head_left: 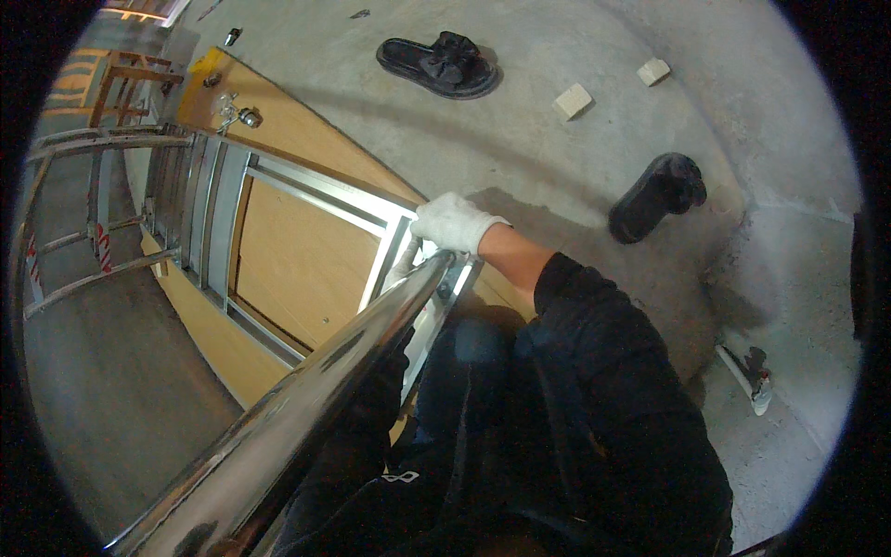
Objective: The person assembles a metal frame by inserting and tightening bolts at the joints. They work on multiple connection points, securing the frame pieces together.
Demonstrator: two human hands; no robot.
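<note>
A long, shiny metal tube [325, 390] runs up from the lower left and meets the end of a silvery metal frame [320, 190]. My right hand [455, 223], in a white glove, is closed over the frame's end corner, just beyond the tube's tip. Beside the tube's far end, part of my gloved left hand [402, 267] shows; it looks closed around the tube, which hides most of the hand and its arm. The frame rests on a yellowish wooden board [306, 251]. Exactly what the fingertips touch is hidden.
Metal fittings [243, 116] lie on the board's far end. Curved metal railings [93, 213] and a wooden chair [121, 79] stand to the left. Two black slippers [441, 67], two pale blocks [574, 102] and a white-ended stick-like tool [745, 379] lie on the concrete floor [520, 162].
</note>
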